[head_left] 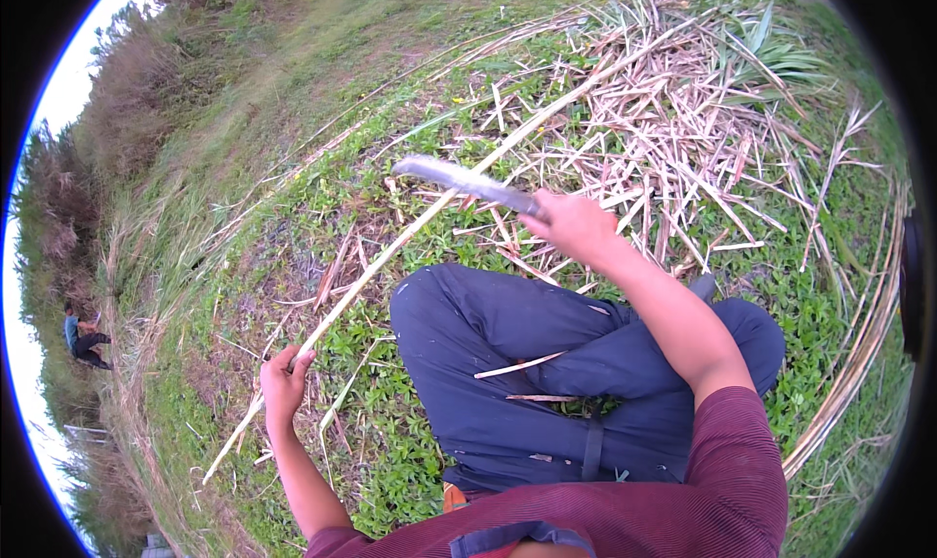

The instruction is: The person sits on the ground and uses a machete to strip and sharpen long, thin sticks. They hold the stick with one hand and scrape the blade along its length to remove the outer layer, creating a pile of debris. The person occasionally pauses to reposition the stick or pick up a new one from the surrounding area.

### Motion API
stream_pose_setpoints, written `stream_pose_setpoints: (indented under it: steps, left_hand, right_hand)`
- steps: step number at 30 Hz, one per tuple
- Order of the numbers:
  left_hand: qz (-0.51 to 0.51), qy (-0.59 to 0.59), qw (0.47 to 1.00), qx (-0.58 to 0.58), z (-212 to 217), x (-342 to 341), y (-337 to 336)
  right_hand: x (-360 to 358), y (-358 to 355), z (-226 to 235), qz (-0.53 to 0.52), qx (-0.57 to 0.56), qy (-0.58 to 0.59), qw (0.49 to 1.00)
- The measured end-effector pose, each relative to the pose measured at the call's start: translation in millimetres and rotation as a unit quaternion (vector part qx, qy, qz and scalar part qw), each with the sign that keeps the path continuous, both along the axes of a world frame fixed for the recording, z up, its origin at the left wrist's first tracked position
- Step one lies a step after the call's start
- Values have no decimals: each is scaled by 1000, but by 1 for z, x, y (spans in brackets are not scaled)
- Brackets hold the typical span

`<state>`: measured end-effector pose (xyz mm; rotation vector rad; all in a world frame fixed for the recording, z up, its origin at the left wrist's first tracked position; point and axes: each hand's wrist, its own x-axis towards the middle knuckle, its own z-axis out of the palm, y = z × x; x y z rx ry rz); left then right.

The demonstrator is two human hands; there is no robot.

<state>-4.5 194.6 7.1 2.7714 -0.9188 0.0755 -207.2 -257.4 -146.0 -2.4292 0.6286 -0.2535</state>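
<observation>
Across the grass (371, 490) before the seated person, a long pale stalk (376, 271) is held slantwise, running from the near left to the far right, where its far end is lost against a heap of cut pieces (673, 138). Near its lower left end the stalk is pinched between the thumb and fingers of the left hand (284, 382). By the right hand (576, 228) a knife (468, 181) is gripped, the fingers closed round the handle and the blade pointed left, across the stalk. The blade is blurred, so whether its edge is in contact cannot be told.

The main risk, it is judged, is posed by the line of the stalk: should the edge be run down it toward the near left, the left thumb would be met, since no guard is seen between them. A slip could also be caused by the thin pinch; if the stalk is twisted or rolled, the blade could be turned aside toward the dark trousers (517, 441), whose left knee is placed just on the near side of the knife. With only one hand seen on the stalk, its far part could be bent or swung under pressure. It could also be snagged among the heap's loose pieces, and a stroke could be jerked off course.
</observation>
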Motion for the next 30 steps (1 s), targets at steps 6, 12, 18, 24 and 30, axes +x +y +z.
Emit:
stream_pose_setpoints:
  steps: [6, 12, 18, 24, 30]
  left_hand:
    - [-55, -138, 988, -40, -12, -8, 19]
    - [-36, -162, 986, 4, -17, -9, 38]
    - [1, -134, 990, -44, -20, -12, 47]
    - [-1, -164, 986, 37, -22, 3, 98]
    - [146, -121, 961, 199, -39, 23, 202]
  right_hand:
    - [-1, -8, -5, -21, 27, 15, 999]
    - [-55, -136, -59, -338, 39, -5, 940]
    - [-27, -101, -39, -219, 64, 14, 974]
    - [9, -27, -37, -16, -29, 7, 999]
    - [9, -64, -71, -153, 76, 61, 983]
